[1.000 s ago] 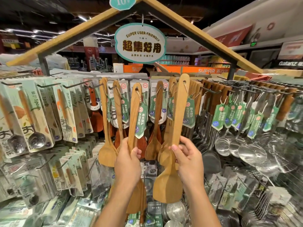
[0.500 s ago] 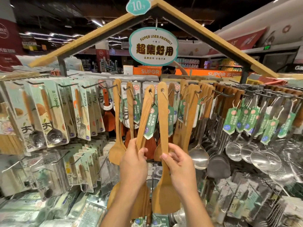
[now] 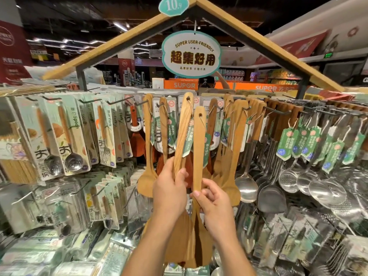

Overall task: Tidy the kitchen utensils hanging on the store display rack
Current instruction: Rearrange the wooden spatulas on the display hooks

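Left hand (image 3: 169, 193) and right hand (image 3: 214, 204) each grip a wooden spatula (image 3: 182, 134) (image 3: 199, 148) at six o'clock below the oval sign (image 3: 191, 53).

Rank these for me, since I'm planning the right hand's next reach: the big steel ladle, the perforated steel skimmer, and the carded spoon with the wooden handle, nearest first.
Measured from the right hand in the head view:
1. Big steel ladle, just to its right.
2. Perforated steel skimmer, farther right among the steel utensils.
3. Carded spoon with the wooden handle, far left, beyond the left hand.

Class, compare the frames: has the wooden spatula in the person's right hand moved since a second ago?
Yes. The wooden spatula in the right hand moved left and lower, closer to the spatula held by the left hand, judged against the hanging sign.
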